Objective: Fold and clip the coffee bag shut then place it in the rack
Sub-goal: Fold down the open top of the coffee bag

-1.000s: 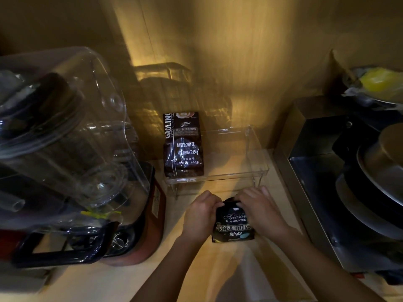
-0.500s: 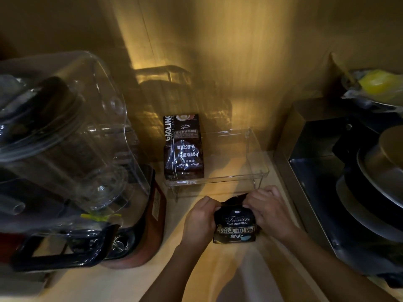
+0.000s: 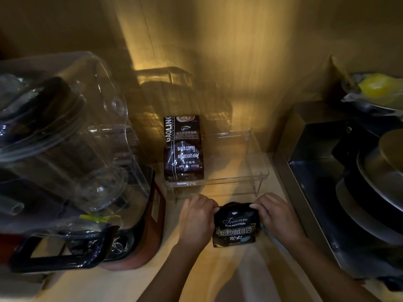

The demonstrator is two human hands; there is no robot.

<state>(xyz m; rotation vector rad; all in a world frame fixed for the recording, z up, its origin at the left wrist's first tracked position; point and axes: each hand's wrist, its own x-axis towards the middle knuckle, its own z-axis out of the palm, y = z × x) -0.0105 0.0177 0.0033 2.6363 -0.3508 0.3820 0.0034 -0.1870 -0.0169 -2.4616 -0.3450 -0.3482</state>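
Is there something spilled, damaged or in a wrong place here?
Nothing stands out. The left hand and right hand pinch the top of the small coffee bag; no spill shows. The large coffee bag stands upright in the clear rack.

Two printed coffee bags, both readable

The small black bag (image 3: 236,227) at 6 o'clock reads "Treasure", "BLUE MOUNTAIN". The taller bag (image 3: 184,148) in the clear rack (image 3: 257,171), toward 12 o'clock, says "GAOLIN…", "BAKED:COFFEE", "NET WEIGHT:454g".
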